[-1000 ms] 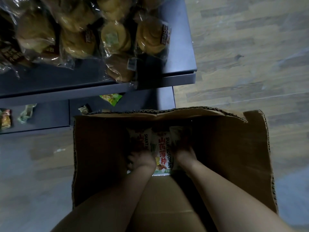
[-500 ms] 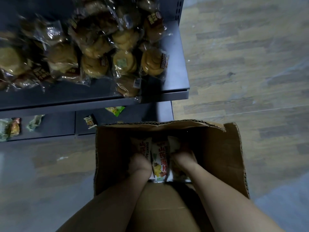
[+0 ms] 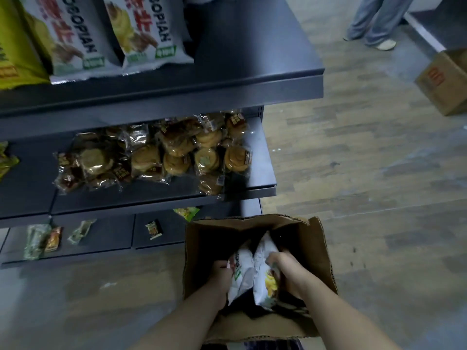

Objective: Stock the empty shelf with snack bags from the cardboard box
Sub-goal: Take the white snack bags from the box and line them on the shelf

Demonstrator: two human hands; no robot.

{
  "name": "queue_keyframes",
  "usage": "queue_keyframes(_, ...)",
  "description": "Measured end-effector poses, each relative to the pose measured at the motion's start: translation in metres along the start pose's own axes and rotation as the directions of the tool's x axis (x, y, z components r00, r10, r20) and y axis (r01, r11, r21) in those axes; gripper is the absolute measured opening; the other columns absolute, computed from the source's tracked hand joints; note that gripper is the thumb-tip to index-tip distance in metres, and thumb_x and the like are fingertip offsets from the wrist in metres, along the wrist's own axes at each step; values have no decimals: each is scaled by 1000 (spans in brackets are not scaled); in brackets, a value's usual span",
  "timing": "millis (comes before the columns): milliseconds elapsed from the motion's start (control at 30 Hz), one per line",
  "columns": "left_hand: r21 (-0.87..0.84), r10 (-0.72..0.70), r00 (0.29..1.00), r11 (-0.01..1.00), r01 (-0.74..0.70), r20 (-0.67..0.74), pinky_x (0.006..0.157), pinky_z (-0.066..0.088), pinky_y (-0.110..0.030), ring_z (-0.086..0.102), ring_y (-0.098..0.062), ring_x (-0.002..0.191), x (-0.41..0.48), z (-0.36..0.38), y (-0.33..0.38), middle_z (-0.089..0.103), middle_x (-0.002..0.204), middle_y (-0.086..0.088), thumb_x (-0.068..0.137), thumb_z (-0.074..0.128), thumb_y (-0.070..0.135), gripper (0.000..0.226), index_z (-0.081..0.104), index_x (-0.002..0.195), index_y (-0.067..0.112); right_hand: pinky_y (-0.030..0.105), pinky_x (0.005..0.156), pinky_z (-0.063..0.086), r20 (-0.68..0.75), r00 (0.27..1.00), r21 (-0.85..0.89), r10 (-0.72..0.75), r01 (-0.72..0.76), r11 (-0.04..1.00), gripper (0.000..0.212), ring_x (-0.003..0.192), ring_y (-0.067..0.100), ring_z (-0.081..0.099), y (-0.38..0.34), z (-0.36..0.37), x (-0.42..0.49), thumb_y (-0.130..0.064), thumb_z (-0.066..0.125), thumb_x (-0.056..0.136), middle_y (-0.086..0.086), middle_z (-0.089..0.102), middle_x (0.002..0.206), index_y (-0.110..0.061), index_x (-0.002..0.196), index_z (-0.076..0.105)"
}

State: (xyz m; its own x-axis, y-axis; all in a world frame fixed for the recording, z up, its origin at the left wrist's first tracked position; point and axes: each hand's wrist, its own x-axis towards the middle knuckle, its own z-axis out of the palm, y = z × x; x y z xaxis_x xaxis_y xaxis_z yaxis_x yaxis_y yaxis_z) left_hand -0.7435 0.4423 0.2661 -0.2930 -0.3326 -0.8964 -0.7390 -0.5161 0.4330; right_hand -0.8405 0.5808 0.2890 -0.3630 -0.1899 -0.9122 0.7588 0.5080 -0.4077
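Note:
An open cardboard box [image 3: 199, 251] stands on the floor in front of the dark shelf unit. Both my hands are inside it. My left hand [image 3: 222, 272] grips a white snack bag [image 3: 240, 271] by its left side. My right hand [image 3: 286, 270] grips a second white snack bag [image 3: 264, 269] with yellow print, held upright against the first. The top shelf [image 3: 252, 79] carries matching white snack bags [image 3: 141, 31] on its left, with bare surface on its right.
The middle shelf [image 3: 262, 173] holds several wrapped pastries [image 3: 161, 155]. Small packets [image 3: 154, 229] lie on the bottom shelf. A second cardboard box [image 3: 444, 79] sits on the wooden floor at right. Another person's legs [image 3: 374, 18] stand at the top right.
The bags have risen in the box between my hands and tilted upright. The view has lifted, so the top shelf and the far floor now show.

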Motion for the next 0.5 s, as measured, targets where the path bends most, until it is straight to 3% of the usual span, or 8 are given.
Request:
queue_keyframes(100,120,44,983,991,-65,176,66,50,-25,60,-22,88,-36,-8,8,62,110,-14,85,56,13,27,55,112,18,51,103,41,235,971,196,35,-82,977,61,109,35,63,-1,-4,-20,-55,67,72,14,68,116,-16,118,66)
queue_keyframes(167,272,108,966,947,-171,234,60,43,-18,56,-12,86,-53,-15,19,60,101,-2,90,48,5,28,53,111,24,52,110,35,298,954,278,26,-112,954,65,118,36,59,-4,-4,-35,-63,62,78,18,64,124,-13,119,68)
queue_keyframes(267,403,253,931,848,-344,263,65,42,-15,54,-8,89,-70,-19,31,60,106,-3,86,48,-5,32,54,110,16,49,112,34,360,933,346,-15,-118,931,72,120,35,57,-10,0,-53,-66,53,83,20,61,128,-7,122,65)
queue_keyframes(333,367,305,914,845,-390,269,74,48,-18,59,-17,99,-77,-21,38,61,113,-11,83,50,-10,40,52,117,12,47,110,36,343,938,370,-46,-90,925,74,118,33,59,-18,1,-65,-67,50,84,19,62,126,-6,123,64)
queue_keyframes(400,263,249,922,907,-329,297,82,52,-31,61,-24,101,-85,-25,48,64,109,-12,83,56,0,43,51,123,15,47,108,40,316,945,370,-81,-44,928,75,114,33,62,-23,-1,-75,-69,47,84,19,65,121,-6,122,64)
queue_keyframes(467,147,163,919,963,-228,359,81,53,-40,62,-20,82,-99,-31,58,66,84,-5,91,57,27,25,59,114,17,46,105,43,305,947,345,-102,-11,938,77,112,32,63,-28,-3,-84,-71,46,83,19,66,119,-7,120,66)
queue_keyframes(500,120,115,916,978,-173,384,78,52,-40,61,-17,76,-102,-33,64,66,76,-1,91,54,46,34,61,108,17,44,104,44,310,945,328,-103,-4,945,76,112,32,63,-32,-2,-89,-71,47,83,19,67,118,-7,119,67)
